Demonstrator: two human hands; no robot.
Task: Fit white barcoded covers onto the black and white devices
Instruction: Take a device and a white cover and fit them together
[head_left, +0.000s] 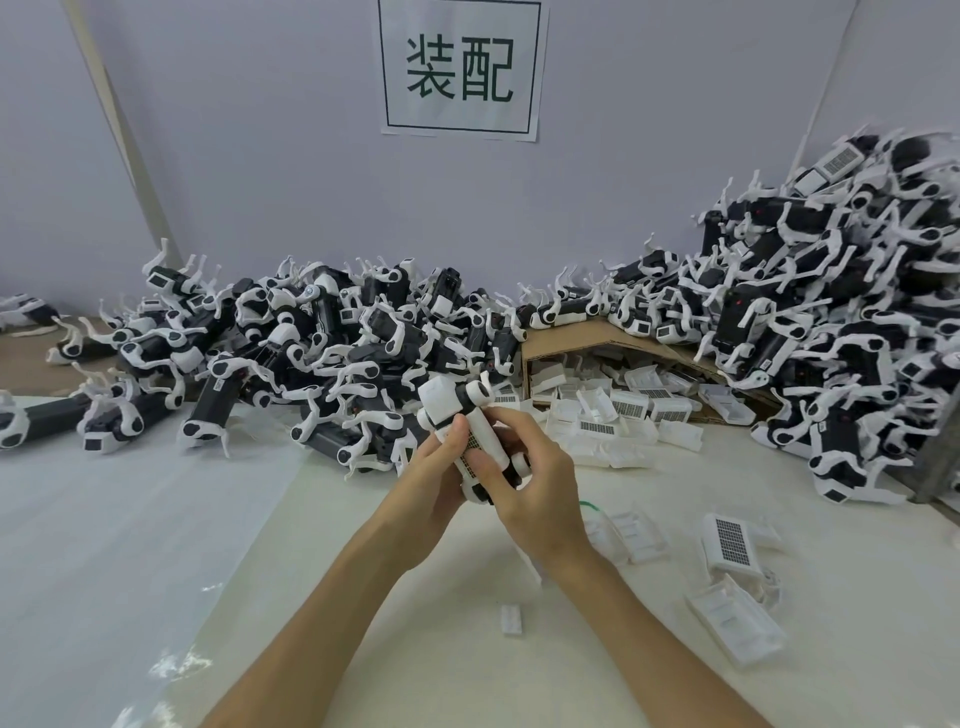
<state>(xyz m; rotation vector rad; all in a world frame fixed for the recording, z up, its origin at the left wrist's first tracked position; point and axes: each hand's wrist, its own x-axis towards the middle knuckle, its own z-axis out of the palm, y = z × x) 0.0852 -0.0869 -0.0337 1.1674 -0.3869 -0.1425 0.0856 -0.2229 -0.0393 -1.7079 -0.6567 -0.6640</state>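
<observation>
Above the middle of the desk (363, 623), the left grip (435, 480) and right grip (537, 486) both curl around one black and white device (451, 401), thumbs pressing its white barcoded cover (471, 448), while heaped devices (337, 338) line the far edge and loose covers (730, 540) lie near the right edge.

Cover (492, 439) partly behind thumbs (457, 434); barcode (471, 442) illegible
</observation>
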